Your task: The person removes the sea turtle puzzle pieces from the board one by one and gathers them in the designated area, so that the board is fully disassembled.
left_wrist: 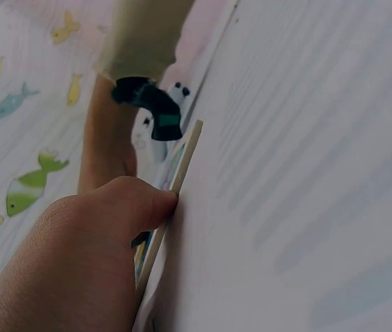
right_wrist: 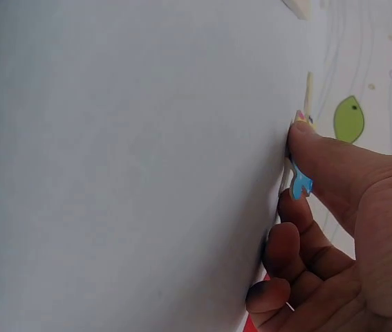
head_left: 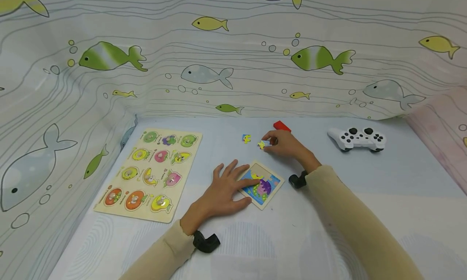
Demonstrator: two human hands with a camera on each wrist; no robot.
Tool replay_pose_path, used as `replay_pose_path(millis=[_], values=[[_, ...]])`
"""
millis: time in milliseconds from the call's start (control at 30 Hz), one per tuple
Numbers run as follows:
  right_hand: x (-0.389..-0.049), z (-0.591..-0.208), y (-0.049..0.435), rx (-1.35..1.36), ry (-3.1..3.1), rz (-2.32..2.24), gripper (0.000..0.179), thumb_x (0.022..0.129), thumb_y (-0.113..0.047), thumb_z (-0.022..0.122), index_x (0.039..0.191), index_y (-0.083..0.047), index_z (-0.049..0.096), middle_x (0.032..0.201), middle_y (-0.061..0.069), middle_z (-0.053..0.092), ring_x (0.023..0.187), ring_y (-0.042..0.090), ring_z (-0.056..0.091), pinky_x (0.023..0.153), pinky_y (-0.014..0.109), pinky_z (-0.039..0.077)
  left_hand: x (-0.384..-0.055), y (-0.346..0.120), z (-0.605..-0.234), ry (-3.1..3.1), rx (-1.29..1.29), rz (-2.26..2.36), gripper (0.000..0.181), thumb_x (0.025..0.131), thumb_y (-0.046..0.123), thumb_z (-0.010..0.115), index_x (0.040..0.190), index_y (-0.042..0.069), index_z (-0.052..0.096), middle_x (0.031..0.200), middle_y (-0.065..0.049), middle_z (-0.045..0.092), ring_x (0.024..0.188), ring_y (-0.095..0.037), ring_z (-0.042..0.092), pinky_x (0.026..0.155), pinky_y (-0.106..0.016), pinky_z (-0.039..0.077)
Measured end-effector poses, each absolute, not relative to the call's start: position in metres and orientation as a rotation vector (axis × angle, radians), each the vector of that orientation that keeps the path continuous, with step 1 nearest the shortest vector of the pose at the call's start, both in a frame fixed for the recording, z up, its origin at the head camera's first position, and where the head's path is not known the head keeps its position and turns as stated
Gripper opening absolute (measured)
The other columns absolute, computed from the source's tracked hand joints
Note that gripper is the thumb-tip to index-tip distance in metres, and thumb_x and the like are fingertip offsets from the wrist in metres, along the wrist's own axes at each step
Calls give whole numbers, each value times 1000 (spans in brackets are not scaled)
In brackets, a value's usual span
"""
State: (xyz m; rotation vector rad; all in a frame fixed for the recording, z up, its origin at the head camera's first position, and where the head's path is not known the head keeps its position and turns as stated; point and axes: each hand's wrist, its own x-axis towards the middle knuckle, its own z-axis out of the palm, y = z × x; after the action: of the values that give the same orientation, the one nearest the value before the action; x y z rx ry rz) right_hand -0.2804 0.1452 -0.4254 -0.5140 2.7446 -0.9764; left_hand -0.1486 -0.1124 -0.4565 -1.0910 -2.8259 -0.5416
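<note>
Small wooden jigsaw board (head_left: 269, 193) with a colourful picture lies on the pale blue tabletop (head_left: 328, 199), mostly filled, with a bare gap at its top. Left hand (head_left: 226, 189) rests flat, fingers spread, on its edge. Right hand (head_left: 286, 144) pinches a blue-and-yellow puzzle piece (head_left: 262, 144); another loose piece (head_left: 246, 138) lies nearby. Wrist views hide the picture.

The left hand (head_left: 226, 191) lies flat with fingers spread on the small puzzle board (head_left: 261, 185). The right hand (head_left: 286, 144) pinches a puzzle piece (head_left: 262, 144) on the surface (head_left: 328, 215); another piece (head_left: 246, 138), a red block (head_left: 282, 126) and a white game controller (head_left: 357, 139) lie nearby.
</note>
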Motion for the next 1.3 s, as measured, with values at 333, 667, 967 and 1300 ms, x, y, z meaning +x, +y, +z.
replay_pose_path(millis=[333,667,967,1300], values=[[-287,-425,140,-468,2770,-911,36,92,-22,76,126,-12,70,104,12,67,95,26,59,83,38,51,-147,-112,-456,-2835,-1093,-550,48,96,52,55,143,45,55,161,-4,41,155,-41,23,115,-70,15],[-291,-420,137,-449,2748,-887,35,93,-22,74,127,-13,69,104,12,64,94,26,56,81,36,49,-147,-113,-455,-2837,-1095,-524,48,96,53,54,143,46,54,161,-4,41,155,-42,24,114,-70,16],[-293,-420,137,-470,2748,-876,36,94,-22,72,128,-13,70,105,13,65,94,26,55,80,37,48,-147,-112,-455,-2849,-1100,-530,48,96,52,54,144,46,53,162,-4,40,155,-42,22,115,-70,16],[-281,-421,144,-500,2749,-1002,36,94,-18,71,129,-11,69,102,14,66,89,25,57,73,31,48,-149,-112,-453,-2849,-1100,-502,49,97,56,53,144,45,54,161,-5,41,155,-42,23,114,-70,17]])
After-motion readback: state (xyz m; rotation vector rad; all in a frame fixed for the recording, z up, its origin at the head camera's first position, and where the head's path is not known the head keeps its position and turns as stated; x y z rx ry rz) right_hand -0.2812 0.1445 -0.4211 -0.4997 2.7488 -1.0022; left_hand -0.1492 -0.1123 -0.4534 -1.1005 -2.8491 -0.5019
